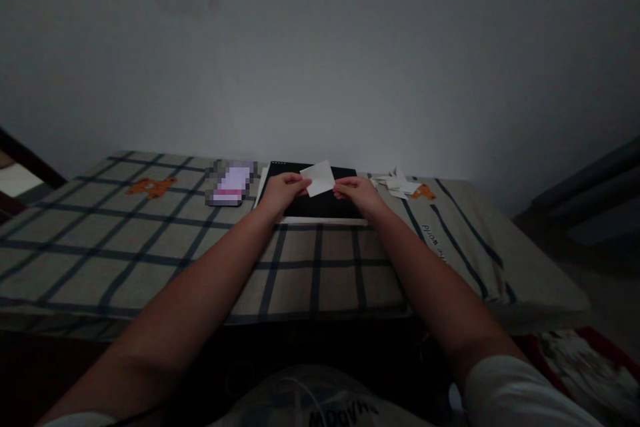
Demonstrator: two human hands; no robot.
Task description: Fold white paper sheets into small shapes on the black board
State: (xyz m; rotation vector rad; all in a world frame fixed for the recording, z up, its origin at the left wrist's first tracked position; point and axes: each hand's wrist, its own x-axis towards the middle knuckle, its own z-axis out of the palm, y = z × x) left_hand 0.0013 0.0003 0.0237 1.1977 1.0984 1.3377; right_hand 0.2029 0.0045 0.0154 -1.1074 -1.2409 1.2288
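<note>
White paper (319, 178), pinched by left hand (285, 189) and right hand (361, 192), black pad (320, 207) beneath the grip (a handling step, seemingly)! Next move calls for steadiness.

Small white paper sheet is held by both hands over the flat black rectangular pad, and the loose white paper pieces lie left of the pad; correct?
The side is wrong: the loose white paper pieces lie right of the black pad, as the head view shows. The rest stands: the left hand and right hand hold the small white paper sheet over the pad.
</note>
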